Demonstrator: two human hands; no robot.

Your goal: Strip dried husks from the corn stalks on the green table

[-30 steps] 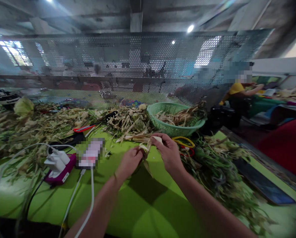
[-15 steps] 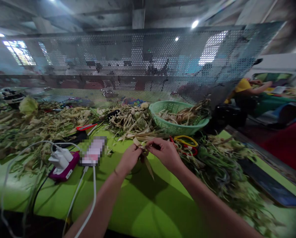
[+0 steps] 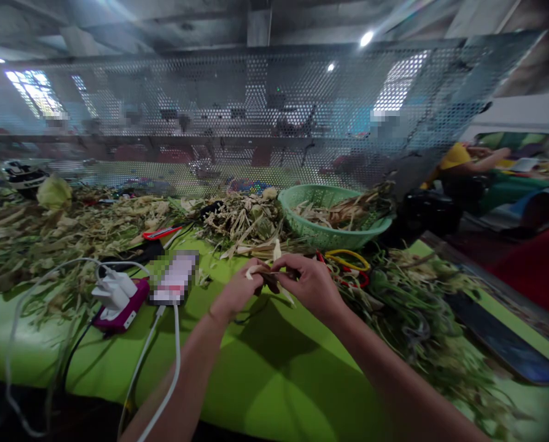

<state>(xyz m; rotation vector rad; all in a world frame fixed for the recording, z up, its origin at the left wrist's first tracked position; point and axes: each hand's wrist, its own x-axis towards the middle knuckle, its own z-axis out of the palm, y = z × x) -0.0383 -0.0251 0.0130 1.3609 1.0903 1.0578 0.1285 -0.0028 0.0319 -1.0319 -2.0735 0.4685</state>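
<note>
My left hand (image 3: pixel 236 293) and right hand (image 3: pixel 313 283) had come closer; the fingers of both pinched the dry husk (image 3: pixel 260 270), its strips peeled wider.

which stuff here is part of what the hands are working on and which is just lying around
In the work: left hand, right hand, both pinching a dry husk piece; green basket of husks; stalk heap on the right.
Lying about: phone, purple power strip, white cables, yellow and red scissors, red-handled tool.
</note>
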